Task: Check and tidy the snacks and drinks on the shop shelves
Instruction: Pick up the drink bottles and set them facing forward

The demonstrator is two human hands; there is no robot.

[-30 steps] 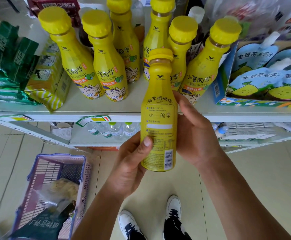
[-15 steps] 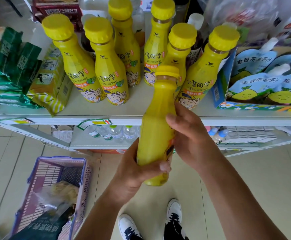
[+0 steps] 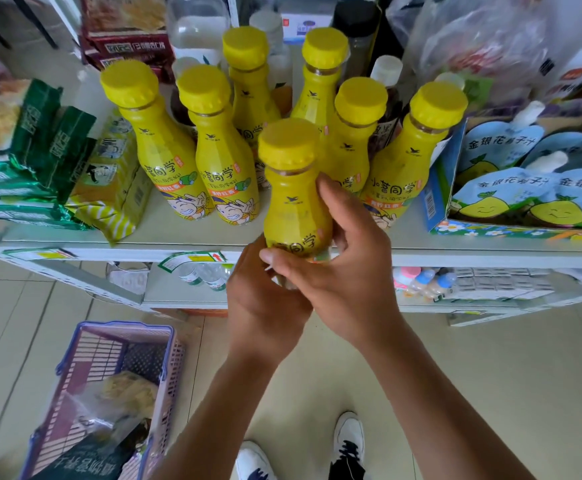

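Note:
I hold a yellow tea bottle [image 3: 294,199] with a yellow cap upright just in front of the shelf edge [image 3: 473,261]. My left hand [image 3: 265,306] cups its base from below. My right hand [image 3: 345,258] wraps the lower body, thumb across the front label. Behind it, several identical yellow bottles [image 3: 225,168] stand in a loose cluster on the white shelf, labels mostly facing me.
Green and yellow snack packs [image 3: 57,174] lie at the shelf's left. A blue box of juice pouches [image 3: 525,188] sits at the right. A purple shopping basket [image 3: 109,393] with packets stands on the floor at lower left. Small bottles [image 3: 424,282] line the lower shelf.
The bottle has turned from its back label to its front label facing me and has risen toward the shelf. My left hand slid under its base; my right hand closed round the body.

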